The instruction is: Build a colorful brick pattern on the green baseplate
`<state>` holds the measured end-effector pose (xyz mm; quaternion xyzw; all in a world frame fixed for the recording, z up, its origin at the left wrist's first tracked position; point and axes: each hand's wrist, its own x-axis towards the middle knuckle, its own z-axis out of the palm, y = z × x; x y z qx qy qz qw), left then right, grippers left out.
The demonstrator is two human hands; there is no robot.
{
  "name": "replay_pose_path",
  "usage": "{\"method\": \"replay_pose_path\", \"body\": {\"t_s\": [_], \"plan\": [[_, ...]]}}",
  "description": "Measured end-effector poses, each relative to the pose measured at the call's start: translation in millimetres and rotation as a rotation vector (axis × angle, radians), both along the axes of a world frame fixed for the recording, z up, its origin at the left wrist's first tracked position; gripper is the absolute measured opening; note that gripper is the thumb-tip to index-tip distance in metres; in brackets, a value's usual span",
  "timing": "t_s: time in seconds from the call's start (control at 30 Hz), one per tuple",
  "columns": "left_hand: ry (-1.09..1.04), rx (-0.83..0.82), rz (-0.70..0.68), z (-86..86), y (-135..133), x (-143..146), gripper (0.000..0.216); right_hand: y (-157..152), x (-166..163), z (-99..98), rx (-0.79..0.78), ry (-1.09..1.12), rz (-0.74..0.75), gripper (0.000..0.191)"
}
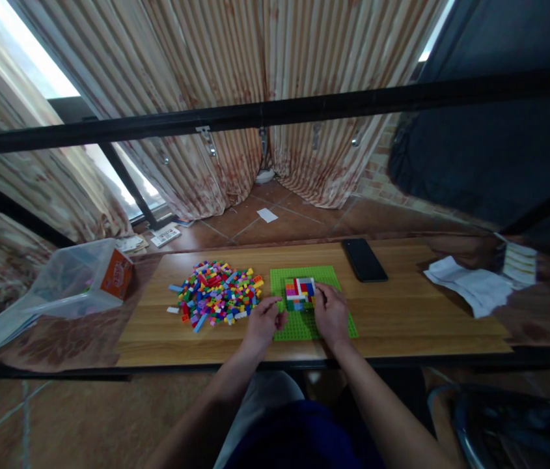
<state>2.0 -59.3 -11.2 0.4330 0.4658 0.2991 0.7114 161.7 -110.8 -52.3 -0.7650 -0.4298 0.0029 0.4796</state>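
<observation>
A green baseplate [340, 322] lies on the wooden table [401, 326], with a small multicoloured block of bricks [300, 291] built on it. My right hand [330, 312] rests on the plate with its fingertips touching the block's right side. My left hand [262, 322] sits at the plate's left edge, fingers curled and thumb pointing toward the block; what it holds, if anything, is too small to make out. A heap of loose coloured bricks [216, 298] lies just left of the plate.
A black phone [364, 259] lies behind the plate to the right. White papers [472, 286] sit at the table's right end. A clear plastic box with an orange label [79, 280] stands off the table's left end. A black bar [275, 114] crosses overhead.
</observation>
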Motion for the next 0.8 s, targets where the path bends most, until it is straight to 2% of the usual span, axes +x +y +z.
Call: {"method": "replay_pose_path", "body": {"t_s": [0.4, 0.8], "plan": [[0.182, 0.158, -0.087, -1.3, 9, 10, 0.017, -1, -2, 1.7, -0.012, -0.006, -0.001, 0.032], [0.109, 0.186, -0.059, -3.9, 12, 8, 0.019, -1, -1, 2.0, -0.029, -0.029, -0.003, 0.032]]}}
